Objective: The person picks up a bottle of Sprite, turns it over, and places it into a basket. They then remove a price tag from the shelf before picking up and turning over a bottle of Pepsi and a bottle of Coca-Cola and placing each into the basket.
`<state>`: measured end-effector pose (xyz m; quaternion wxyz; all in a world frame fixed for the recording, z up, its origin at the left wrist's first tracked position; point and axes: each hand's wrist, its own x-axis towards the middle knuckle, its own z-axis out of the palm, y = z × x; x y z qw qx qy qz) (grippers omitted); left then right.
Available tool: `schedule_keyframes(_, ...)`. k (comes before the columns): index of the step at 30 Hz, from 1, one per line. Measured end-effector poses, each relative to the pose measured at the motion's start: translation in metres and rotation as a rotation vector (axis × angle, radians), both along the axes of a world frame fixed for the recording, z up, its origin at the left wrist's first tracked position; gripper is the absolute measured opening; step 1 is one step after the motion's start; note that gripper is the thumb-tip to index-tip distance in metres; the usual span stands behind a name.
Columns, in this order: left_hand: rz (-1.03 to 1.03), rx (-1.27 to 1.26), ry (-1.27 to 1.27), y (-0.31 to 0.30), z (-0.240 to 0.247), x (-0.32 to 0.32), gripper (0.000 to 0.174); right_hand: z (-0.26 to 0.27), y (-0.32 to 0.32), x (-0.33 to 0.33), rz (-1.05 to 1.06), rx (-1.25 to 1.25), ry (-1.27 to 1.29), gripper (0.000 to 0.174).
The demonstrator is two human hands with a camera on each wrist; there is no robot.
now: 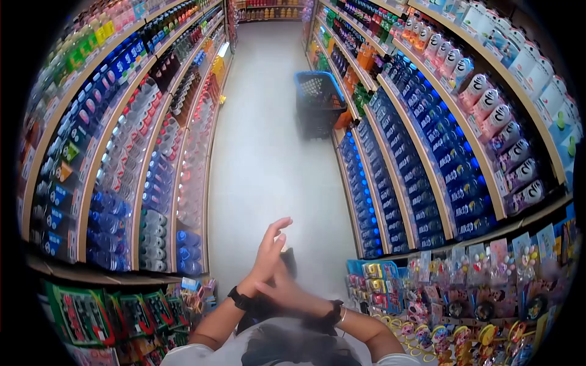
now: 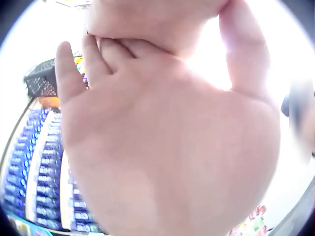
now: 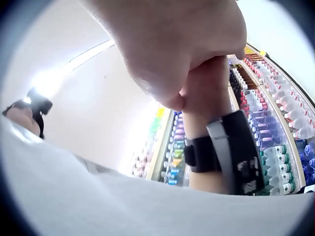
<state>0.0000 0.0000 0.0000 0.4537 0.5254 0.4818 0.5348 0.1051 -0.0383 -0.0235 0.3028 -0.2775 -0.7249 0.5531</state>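
My two hands meet in front of my body at the bottom of the head view. The left hand (image 1: 266, 259) points up the aisle, its fingers extended. Against its palm side lies the right hand (image 1: 296, 297), coming across from the right. The left wrist view is filled by the left palm (image 2: 172, 142), with the right hand (image 2: 147, 22) crossing over some of its fingers. From the right wrist, the right hand (image 3: 172, 44) presses on the left hand near a black wrist device (image 3: 236, 152); its fingers are mostly hidden. No goods are in either hand.
Shelves of bottled drinks line both aisle sides, with blue bottles (image 1: 421, 158) at right and clear bottles (image 1: 131, 140) at left. A dark shopping basket with a blue rim (image 1: 320, 113) stands ahead by the right shelf. Hanging packets (image 1: 506, 262) are near at right, red-and-green packs (image 1: 116, 314) at left.
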Motion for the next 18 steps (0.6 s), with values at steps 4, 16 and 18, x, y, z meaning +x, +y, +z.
schedule_keyframes(4,-0.053,0.053,0.503,0.144,-0.015,-0.005,0.030,0.025,0.186,0.007,-0.143,-0.661,-0.006,0.046)
schedule_keyframes(16,-0.598,-0.137,0.748,0.521,-0.062,-0.065,0.021,-0.039,0.569,0.003,-0.027,-0.859,0.011,0.056)
schedule_keyframes(18,-0.515,-0.177,0.733,0.594,-0.071,-0.072,0.021,-0.026,0.649,-0.014,-0.033,-0.829,-0.049,0.064)
